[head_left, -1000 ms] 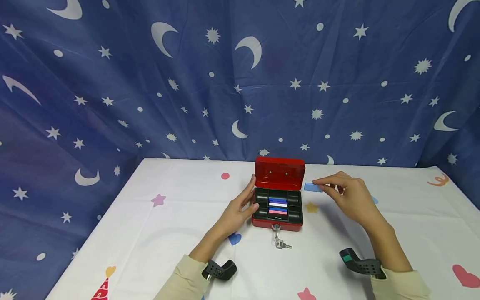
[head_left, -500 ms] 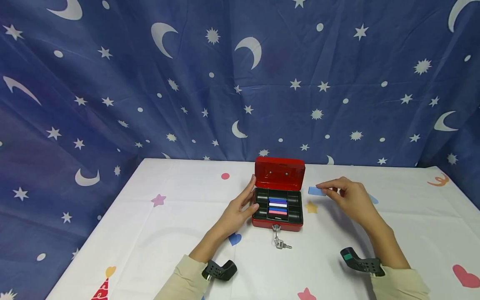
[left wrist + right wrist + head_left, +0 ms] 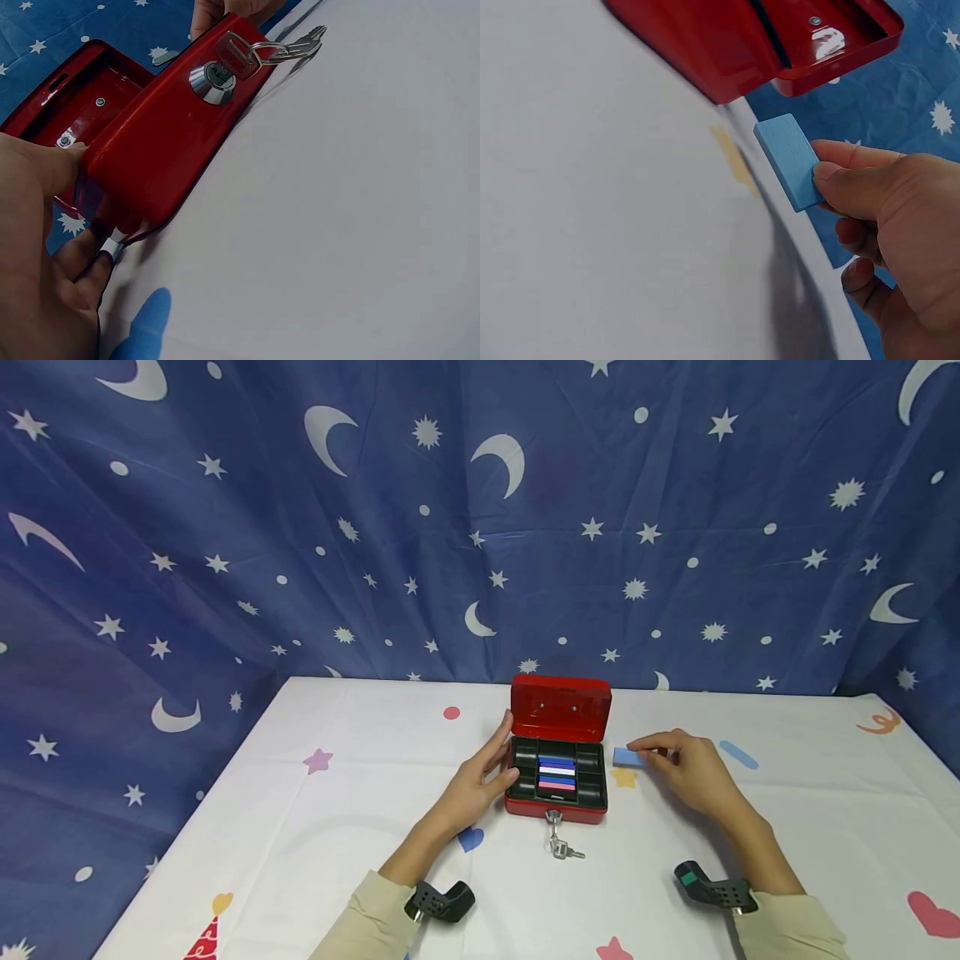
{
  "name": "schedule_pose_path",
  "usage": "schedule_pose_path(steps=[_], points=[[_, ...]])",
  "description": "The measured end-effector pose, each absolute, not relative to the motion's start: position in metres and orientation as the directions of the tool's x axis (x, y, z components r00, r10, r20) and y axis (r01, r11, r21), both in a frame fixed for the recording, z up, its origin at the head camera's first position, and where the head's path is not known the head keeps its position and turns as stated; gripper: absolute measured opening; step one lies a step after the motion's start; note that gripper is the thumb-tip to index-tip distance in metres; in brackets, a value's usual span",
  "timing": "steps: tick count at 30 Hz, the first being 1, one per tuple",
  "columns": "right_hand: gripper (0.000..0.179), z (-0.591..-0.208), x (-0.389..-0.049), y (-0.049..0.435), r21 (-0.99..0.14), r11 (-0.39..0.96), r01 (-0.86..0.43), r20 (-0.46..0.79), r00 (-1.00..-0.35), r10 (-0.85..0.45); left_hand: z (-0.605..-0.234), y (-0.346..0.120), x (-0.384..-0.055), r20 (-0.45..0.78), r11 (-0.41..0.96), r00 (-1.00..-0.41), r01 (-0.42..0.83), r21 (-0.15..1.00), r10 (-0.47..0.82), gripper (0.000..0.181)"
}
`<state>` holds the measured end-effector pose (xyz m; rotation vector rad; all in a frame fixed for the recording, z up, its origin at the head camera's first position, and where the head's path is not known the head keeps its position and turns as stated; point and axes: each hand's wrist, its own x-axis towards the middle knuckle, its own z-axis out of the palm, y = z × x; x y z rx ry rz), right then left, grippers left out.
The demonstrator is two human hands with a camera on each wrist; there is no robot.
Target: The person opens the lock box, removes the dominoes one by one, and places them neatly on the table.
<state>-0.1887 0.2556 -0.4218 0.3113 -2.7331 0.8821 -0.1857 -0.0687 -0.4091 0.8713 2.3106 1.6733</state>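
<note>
A red cash box (image 3: 557, 812) stands with its lid (image 3: 561, 708) raised and a black divided tray (image 3: 590, 785) inside. Blue, white and pink flat blocks (image 3: 557, 772) stand in a row in the tray's middle compartment. My left hand (image 3: 471, 787) grips the box's left side, thumb over the rim and fingers along the outer wall. To the right of the box, above the table, my right hand (image 3: 686, 768) pinches a light blue flat wooden block (image 3: 787, 161) between thumb and forefinger at one end. Keys (image 3: 281, 51) hang from the lock on the box's front.
A white cloth (image 3: 360, 827) printed with small coloured shapes covers the table. Behind its far edge hangs a dark blue curtain (image 3: 390, 568) with moons and stars. Each wrist wears a black camera band (image 3: 442, 902).
My right hand has moved a little toward me with the light blue block, lower in the head view. My left hand and the cash box have stayed where they were.
</note>
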Motion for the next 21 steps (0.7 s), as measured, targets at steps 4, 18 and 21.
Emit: schedule_pose_path(steps=[4, 18, 21], points=[[0.019, -0.427, -0.19, 0.255, -0.549, 0.792, -0.266, 0.29, -0.95, -0.117, -0.409, -0.069, -0.185, 0.205, 0.2, -0.817, 0.361, 0.911, 0.539, 0.07], [0.022, -0.44, -0.192, 0.253, -0.557, 0.788, -0.262, 0.29, -0.951, -0.111, -0.408, -0.068, -0.185, 0.198, 0.198, -0.821, 0.35, 0.916, 0.535, 0.07], [0.022, -0.442, -0.193, 0.252, -0.548, 0.788, -0.279, 0.319, -0.941, -0.111, -0.408, -0.068, -0.185, 0.201, 0.195, -0.819, 0.352, 0.915, 0.537, 0.07]])
